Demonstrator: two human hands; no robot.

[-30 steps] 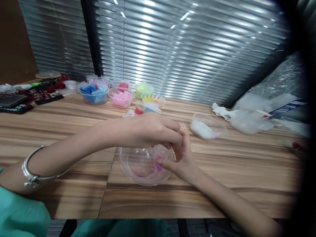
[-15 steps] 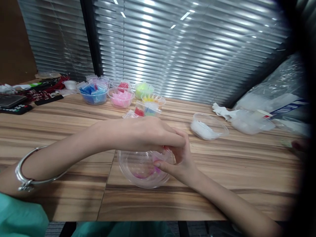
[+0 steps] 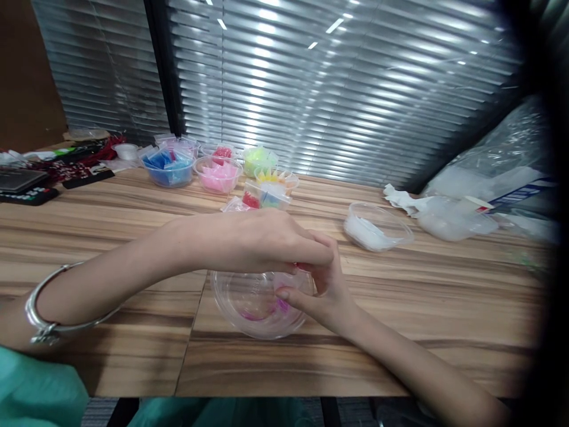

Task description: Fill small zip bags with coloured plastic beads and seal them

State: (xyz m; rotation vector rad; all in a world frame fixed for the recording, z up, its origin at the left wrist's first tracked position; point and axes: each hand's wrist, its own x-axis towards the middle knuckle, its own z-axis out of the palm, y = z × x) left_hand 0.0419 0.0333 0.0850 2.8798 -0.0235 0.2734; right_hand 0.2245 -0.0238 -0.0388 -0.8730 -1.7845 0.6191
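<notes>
A clear round plastic bowl [image 3: 242,296] rests on the table in front of me, with some magenta pieces low inside it. Above its right side my two hands meet. My right hand [image 3: 322,290] is closed, thumb pointing left, on a small translucent bag [image 3: 288,281] with magenta at its lower end. My left hand [image 3: 267,240] arches over from the left, fingers bent down against the right hand. Its fingertips are mostly hidden, so what they pinch cannot be made out. A bit of red shows between the hands.
Behind my hands stand clear bowls with blue packets [image 3: 166,169], pink packets [image 3: 217,177] and yellow-green pieces [image 3: 259,161]. A clear bowl with white contents [image 3: 367,232] is to the right. Plastic bags [image 3: 484,172] lie far right; a black remote-like device [image 3: 29,196] lies left.
Both hands stay almost in place over the bowl, with only slight finger movement. At the far right edge, a dark blurred shape is no longer visible.
</notes>
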